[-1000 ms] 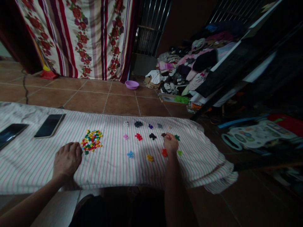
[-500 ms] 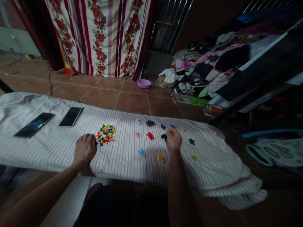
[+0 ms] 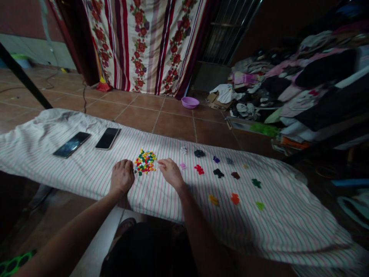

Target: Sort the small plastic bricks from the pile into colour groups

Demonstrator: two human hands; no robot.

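A mixed heap of small coloured pieces [image 3: 145,161] lies on the striped cloth [image 3: 170,200]. My left hand [image 3: 122,177] rests on the cloth at the heap's left edge, fingers curled down, their tips hidden. Just right of the heap is my right hand [image 3: 170,171], thumb and forefinger pinched; anything between them is too small to name. Farther right lie single-colour clusters, among them red [image 3: 198,169], black [image 3: 218,173], brown [image 3: 235,175], orange [image 3: 235,198], yellow [image 3: 213,199], dark green [image 3: 256,183] and light green [image 3: 260,206].
Two phones, one [image 3: 72,144] at the far left and another [image 3: 108,138] nearer the heap, lie on the cloth. Beyond, a purple basin [image 3: 190,102] stands on the tiled floor before a floral curtain [image 3: 138,46]. Clothes [image 3: 259,80] are piled at the right.
My right hand has moved left from the black cluster to the heap's right side. My left hand stays beside the heap. The camera view has shifted, so the scene sits farther right.
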